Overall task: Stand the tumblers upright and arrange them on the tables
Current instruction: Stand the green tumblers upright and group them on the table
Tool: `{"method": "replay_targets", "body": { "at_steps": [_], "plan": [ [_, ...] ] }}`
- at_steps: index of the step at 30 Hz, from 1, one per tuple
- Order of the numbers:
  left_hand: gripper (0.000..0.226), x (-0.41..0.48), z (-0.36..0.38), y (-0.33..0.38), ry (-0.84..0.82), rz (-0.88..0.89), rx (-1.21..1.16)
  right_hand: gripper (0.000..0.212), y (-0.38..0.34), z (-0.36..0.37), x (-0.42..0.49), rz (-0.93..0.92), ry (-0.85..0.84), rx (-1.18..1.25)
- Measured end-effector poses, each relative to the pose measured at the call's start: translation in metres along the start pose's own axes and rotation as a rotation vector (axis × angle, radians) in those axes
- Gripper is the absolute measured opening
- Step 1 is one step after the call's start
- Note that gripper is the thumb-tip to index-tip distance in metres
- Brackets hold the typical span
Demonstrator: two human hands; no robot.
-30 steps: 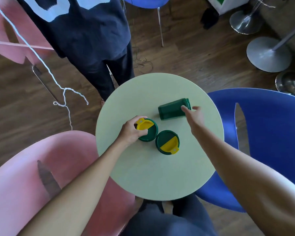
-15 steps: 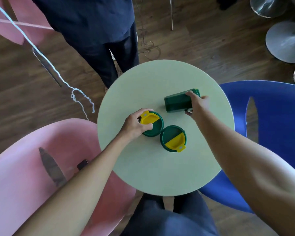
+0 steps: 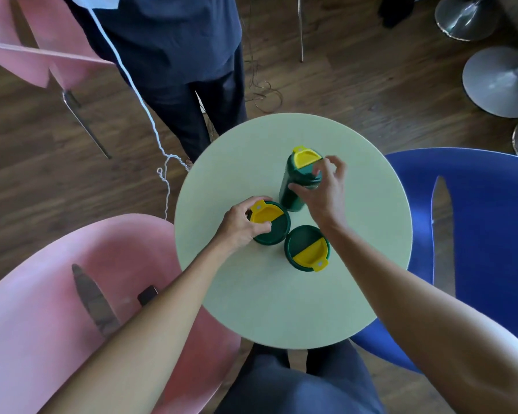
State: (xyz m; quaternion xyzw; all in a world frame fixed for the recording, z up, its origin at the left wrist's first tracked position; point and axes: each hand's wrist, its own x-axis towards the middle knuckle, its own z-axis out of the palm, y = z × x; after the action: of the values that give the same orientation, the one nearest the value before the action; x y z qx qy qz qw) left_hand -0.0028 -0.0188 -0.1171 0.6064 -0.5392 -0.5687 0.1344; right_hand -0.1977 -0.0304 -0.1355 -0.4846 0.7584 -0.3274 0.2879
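Head view — right hand (image 3: 323, 195) fingers loosely curled around far tumbler (image 3: 296, 186), left hand (image 3: 240, 225) fingers closed on near-left tumbler (image 3: 271, 224).

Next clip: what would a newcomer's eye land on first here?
Three green tumblers with yellow lids cluster mid-table on the pale round table. The right hand grips the far tumbler; the left hand holds the left tumbler. A pink chair and blue chair flank the table.

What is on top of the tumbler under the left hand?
A yellow flip lid sits on the tumbler; the left hand covers its left edge, so that part is hidden.
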Motion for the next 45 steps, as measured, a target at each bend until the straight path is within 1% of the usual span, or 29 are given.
{"method": "replay_targets", "body": {
  "at_steps": [2, 6, 9, 13, 14, 18, 21, 24, 27, 34, 45],
  "plan": [
    [0.048, 0.0, 0.0, 0.0, 0.008, 0.005, -0.006, 0.05, -0.004, 0.0, -0.006, -0.042, -0.066, -0.068],
    [0.049, -0.001, 0.001, 0.0, 0.009, 0.016, -0.028, 0.056, -0.008, -0.005, -0.014, -0.105, -0.208, -0.167],
    [0.053, 0.0, 0.0, -0.001, 0.007, 0.011, -0.023, 0.062, -0.012, -0.012, -0.01, -0.051, -0.274, -0.228],
    [0.056, -0.001, 0.001, -0.002, 0.032, 0.016, -0.033, 0.081, -0.017, -0.023, 0.005, 0.017, -0.395, -0.242],
    [0.055, -0.001, 0.001, -0.003, 0.04, 0.017, -0.031, 0.083, -0.019, -0.026, 0.009, 0.014, -0.425, -0.24],
    [0.049, -0.001, 0.0, -0.004, 0.051, 0.022, 0.0, 0.068, -0.026, -0.033, 0.03, -0.045, -0.609, -0.317],
    [0.043, -0.001, -0.001, -0.004, 0.059, 0.033, 0.052, 0.063, -0.031, -0.037, 0.041, -0.055, -0.686, -0.36],
    [0.046, -0.002, -0.003, 0.0, 0.056, 0.049, 0.113, 0.061, -0.031, -0.044, 0.046, -0.058, -0.764, -0.39],
    [0.05, -0.003, -0.004, 0.006, 0.056, 0.025, 0.124, 0.063, -0.029, -0.05, 0.046, -0.117, -0.764, -0.434],
    [0.052, -0.004, -0.01, 0.012, 0.061, -0.006, 0.171, 0.065, -0.028, -0.052, 0.041, -0.188, -0.726, -0.431],
    [0.052, -0.02, -0.004, 0.006, 0.085, 0.01, 0.159, 0.064, -0.031, -0.051, 0.033, -0.217, -0.74, -0.443]
  ]
}}
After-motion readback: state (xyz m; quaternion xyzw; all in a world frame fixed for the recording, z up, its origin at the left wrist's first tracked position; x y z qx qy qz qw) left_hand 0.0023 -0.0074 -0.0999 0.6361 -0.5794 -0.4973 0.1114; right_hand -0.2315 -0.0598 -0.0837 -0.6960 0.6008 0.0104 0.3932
